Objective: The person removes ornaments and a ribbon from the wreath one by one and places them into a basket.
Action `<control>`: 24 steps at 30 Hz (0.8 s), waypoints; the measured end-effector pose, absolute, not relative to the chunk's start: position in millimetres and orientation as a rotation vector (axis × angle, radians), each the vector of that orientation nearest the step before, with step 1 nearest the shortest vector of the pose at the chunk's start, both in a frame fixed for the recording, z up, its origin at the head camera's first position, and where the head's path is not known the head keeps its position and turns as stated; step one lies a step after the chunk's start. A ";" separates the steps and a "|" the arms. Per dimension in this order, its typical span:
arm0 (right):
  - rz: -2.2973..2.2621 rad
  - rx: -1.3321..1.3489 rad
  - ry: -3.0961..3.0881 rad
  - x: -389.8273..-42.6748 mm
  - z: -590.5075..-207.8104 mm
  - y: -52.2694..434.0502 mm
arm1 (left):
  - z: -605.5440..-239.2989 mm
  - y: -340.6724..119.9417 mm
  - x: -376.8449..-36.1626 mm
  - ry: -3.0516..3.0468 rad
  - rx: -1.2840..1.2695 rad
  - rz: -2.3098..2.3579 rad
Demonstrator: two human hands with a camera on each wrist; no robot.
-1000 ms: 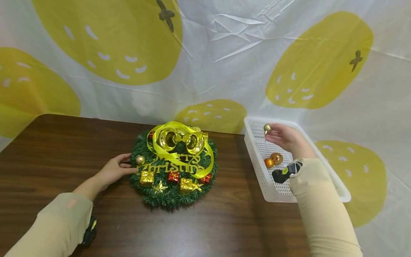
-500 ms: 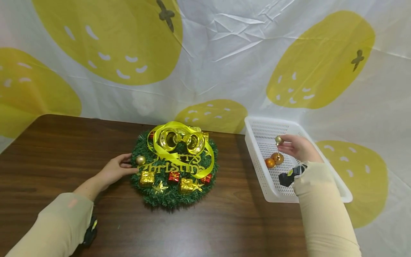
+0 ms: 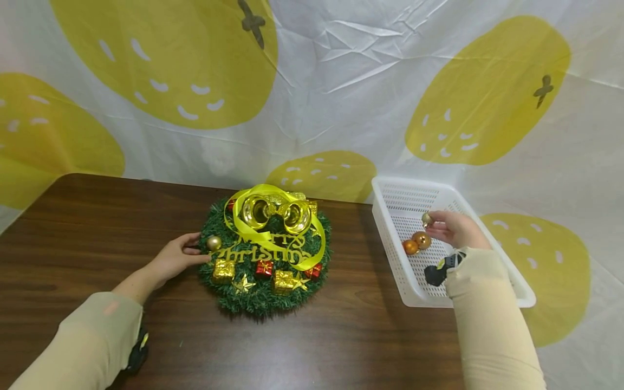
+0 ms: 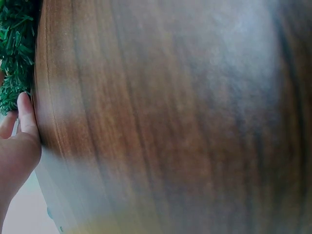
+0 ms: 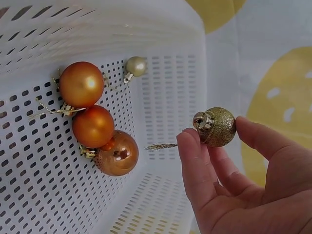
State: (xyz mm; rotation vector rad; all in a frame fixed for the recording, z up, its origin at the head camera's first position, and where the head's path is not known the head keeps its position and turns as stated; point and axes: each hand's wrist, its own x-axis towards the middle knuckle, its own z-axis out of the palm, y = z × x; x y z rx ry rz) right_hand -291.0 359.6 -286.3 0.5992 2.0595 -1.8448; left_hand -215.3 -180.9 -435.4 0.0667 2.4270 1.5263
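A green wreath [image 3: 263, 254] with a yellow ribbon, gold bells, small gift boxes and a gold "Merry Christmas" sign lies on the dark wooden table [image 3: 73, 227]. My left hand [image 3: 176, 258] rests at its left edge, fingers touching the greenery [image 4: 14, 58] beside a gold ball [image 3: 213, 242]. My right hand [image 3: 450, 227] is inside the white plastic basket [image 3: 390, 227], pinching a small glittery gold ball [image 5: 218, 126] between thumb and fingers. Three orange balls [image 5: 95, 126] and a small pale gold ball [image 5: 136, 66] lie on the basket floor.
A white cloth with large yellow fruit shapes [image 3: 161, 59] hangs behind the table and runs under the basket on the right. Bare table lies in front of and to the left of the wreath.
My right hand has carried the glittery gold ball down and to the right, deeper into the basket, close above the orange balls. The left hand has stayed put.
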 end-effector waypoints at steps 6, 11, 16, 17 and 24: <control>-1.824 0.610 2.077 -288.3 -288.5 362.3 | -435.2 -180.3 -214.8 2.422 0.071 1.536; -1.815 0.598 2.091 -286.7 -289.5 362.8 | -434.2 -180.4 -213.9 2.423 0.077 1.544; -1.696 0.655 2.209 -286.7 -292.3 360.6 | -433.8 -180.2 -213.3 2.424 0.075 1.544; -1.659 0.677 2.242 -286.7 -293.0 359.7 | -433.8 -180.2 -213.2 2.424 0.074 1.544; -1.638 0.610 2.275 -285.3 -294.1 358.1 | -434.0 -180.2 -213.4 2.427 0.074 1.544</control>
